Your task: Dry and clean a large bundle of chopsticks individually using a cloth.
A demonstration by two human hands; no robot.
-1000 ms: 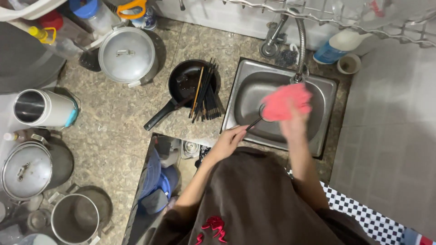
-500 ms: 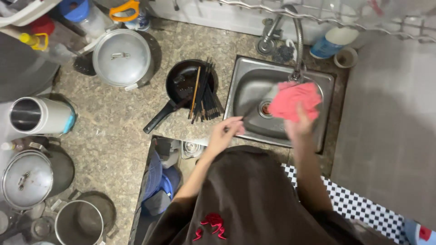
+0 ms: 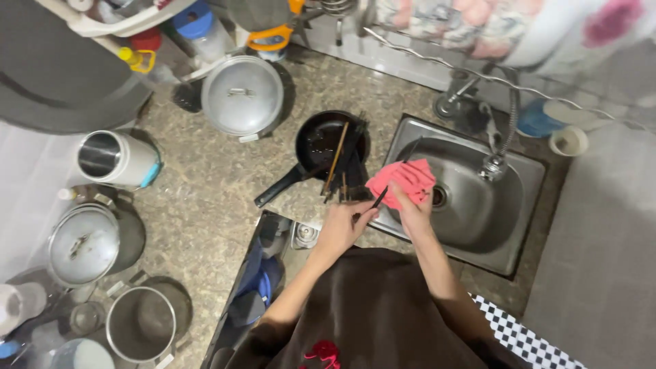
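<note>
Left hand (image 3: pixel 339 229) pinches a thin stiff chopstick (image 3: pixel 380 198) near its end; right hand (image 3: pixel 413 208) grips a soft pink cloth (image 3: pixel 402 181), light, wet, probably slippery.

Landmark: you can place everything from the steel sink (image 3: pixel 478 225) in front of you.

Yellow-capped bottle (image 3: pixel 140 61): far to the left of the sink, at the back of the counter; a small container with a yellow cap and handle, its body mostly hidden.

Blue-lidded jar (image 3: pixel 198 27): also far left of the sink, just right of the yellow-capped bottle; clear body, round blue lid.

Blue container (image 3: pixel 536 119): just behind the sink, at its back right corner; round, blue, partly blurred.

Labels: you cannot make out any on these containers.

Signs and screens: you see none.
</note>
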